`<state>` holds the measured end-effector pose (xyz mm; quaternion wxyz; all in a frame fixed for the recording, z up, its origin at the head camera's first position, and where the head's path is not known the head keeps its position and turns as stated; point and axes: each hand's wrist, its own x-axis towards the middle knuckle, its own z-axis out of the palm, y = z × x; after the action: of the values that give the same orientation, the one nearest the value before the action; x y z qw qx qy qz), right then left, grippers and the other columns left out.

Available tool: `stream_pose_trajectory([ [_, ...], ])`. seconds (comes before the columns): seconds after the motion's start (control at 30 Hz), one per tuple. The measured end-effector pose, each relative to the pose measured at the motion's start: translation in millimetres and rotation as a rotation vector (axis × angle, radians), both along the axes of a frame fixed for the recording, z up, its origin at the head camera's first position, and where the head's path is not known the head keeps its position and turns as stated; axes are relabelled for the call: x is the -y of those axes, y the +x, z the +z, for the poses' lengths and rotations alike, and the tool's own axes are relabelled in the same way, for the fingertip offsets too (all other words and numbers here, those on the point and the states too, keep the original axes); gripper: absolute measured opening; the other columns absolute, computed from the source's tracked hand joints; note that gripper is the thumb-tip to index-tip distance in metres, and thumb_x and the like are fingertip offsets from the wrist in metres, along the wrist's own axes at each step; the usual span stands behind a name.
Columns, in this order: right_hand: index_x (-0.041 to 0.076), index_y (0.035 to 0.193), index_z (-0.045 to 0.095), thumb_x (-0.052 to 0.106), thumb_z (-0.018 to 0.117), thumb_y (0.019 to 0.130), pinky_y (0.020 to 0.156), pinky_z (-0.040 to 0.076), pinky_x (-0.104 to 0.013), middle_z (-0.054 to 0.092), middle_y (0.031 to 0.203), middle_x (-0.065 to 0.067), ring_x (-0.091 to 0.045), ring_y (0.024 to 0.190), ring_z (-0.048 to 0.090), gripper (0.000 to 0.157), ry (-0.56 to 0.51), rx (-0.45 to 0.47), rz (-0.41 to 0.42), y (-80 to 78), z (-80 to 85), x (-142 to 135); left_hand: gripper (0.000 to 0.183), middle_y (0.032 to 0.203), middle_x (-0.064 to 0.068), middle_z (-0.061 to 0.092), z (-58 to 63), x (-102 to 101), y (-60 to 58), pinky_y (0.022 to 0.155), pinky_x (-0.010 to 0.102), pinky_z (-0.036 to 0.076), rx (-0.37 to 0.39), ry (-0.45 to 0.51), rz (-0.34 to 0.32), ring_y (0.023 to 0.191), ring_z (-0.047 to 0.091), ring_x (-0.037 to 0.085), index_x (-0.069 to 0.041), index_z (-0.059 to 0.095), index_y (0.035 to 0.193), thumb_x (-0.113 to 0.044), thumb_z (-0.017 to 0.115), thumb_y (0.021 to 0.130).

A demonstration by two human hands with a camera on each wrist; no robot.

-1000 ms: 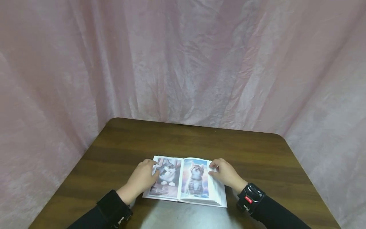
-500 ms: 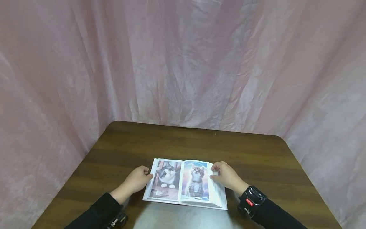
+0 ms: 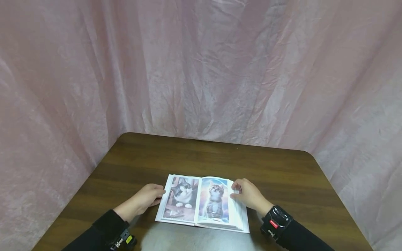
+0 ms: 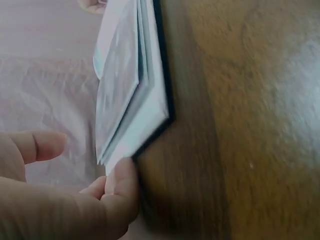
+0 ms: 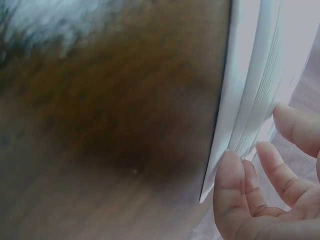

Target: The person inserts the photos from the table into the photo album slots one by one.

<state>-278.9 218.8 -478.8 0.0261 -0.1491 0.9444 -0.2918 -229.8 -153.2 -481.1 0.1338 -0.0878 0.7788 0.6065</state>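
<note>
A photo album (image 3: pixel 199 207) lies spread on the table, with a grey-and-white cat picture (image 3: pixel 182 198) on its left page and a kitten picture (image 3: pixel 215 199) on its right. My left hand (image 3: pixel 146 198) is at the album's left edge. In the left wrist view, its fingertips (image 4: pixel 122 177) touch the cover's corner while another digit stands apart. My right hand (image 3: pixel 249 193) holds the right edge. In the right wrist view, its curled fingers (image 5: pixel 231 172) meet the cover and the page stack (image 5: pixel 260 85); some contact points are hidden.
The brown wooden table (image 3: pixel 188 153) has rounded far corners and reflects light just in front of the album. A pink curtain (image 3: pixel 201 69) hangs behind it and at both sides. Both wrists carry black bands, and the sleeves are dark.
My left hand has moved off the left page, back to the left, and turned at the cover's edge. My right hand keeps its place. The album shows the same spread.
</note>
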Motion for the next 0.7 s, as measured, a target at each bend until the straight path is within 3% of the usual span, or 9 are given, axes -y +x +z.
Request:
stream_pose_trajectory([
  [0.13, 0.012, 0.09, 0.067, 0.013, 0.086, 0.078, 0.074, 0.048, -0.035, 0.057, 0.088, -0.001, -0.018, 0.082, 0.055, 0.023, -0.001, -0.004, 0.005, -0.1, -0.6, -0.9, 0.042, 0.119, 0.024, 0.06, -2.9, 2.5, -0.9, 0.088, 0.04, 0.055, -0.006, 0.01, 0.007, 0.102, 0.06, 0.025, 0.021, 0.049, 0.129, -0.004, 0.056, 0.096],
  [0.3, 0.013, 0.089, 0.067, 0.013, 0.086, 0.078, 0.073, 0.048, -0.034, 0.058, 0.088, 0.0, -0.017, 0.081, 0.055, 0.023, -0.009, -0.004, 0.0, 0.3, -2.2, -0.5, 0.043, 0.118, 0.021, 0.062, 1.9, 3.4, -1.2, 0.089, 0.04, 0.054, -0.029, 0.025, 0.006, 0.101, 0.061, 0.022, 0.017, 0.052, 0.13, -0.004, 0.062, 0.094],
  [0.47, 0.013, 0.09, 0.067, 0.014, 0.086, 0.078, 0.072, 0.048, -0.034, 0.057, 0.087, 0.0, -0.017, 0.081, 0.054, 0.023, -0.009, 0.007, 0.013, 0.2, -4.0, 0.8, 0.05, 0.115, 0.023, 0.064, 9.6, 1.8, 0.5, 0.084, 0.035, 0.056, -0.11, 0.09, -0.071, 0.097, 0.065, 0.024, 0.021, 0.047, 0.131, -0.001, 0.067, 0.09],
  [0.6, 0.013, 0.091, 0.067, 0.014, 0.086, 0.078, 0.071, 0.048, -0.034, 0.057, 0.088, -0.001, -0.018, 0.081, 0.054, 0.023, -0.003, 0.014, 0.018, -0.7, -4.9, 0.3, 0.051, 0.113, 0.024, 0.064, 17.7, -10.9, 2.1, 0.078, 0.032, 0.057, -0.19, 0.146, -0.129, 0.095, 0.065, 0.024, 0.023, 0.043, 0.132, 0.003, 0.063, 0.089],
  [0.7, 0.013, 0.091, 0.066, 0.014, 0.086, 0.079, 0.073, 0.048, -0.035, 0.058, 0.088, -0.001, -0.017, 0.082, 0.054, 0.023, -0.003, 0.022, 0.012, 0.0, -4.2, -1.6, 0.049, 0.111, 0.024, 0.065, 26.5, -30.2, 5.5, 0.076, 0.033, 0.058, -0.241, 0.15, -0.086, 0.095, 0.066, 0.026, 0.022, 0.046, 0.131, 0.004, 0.061, 0.089],
])
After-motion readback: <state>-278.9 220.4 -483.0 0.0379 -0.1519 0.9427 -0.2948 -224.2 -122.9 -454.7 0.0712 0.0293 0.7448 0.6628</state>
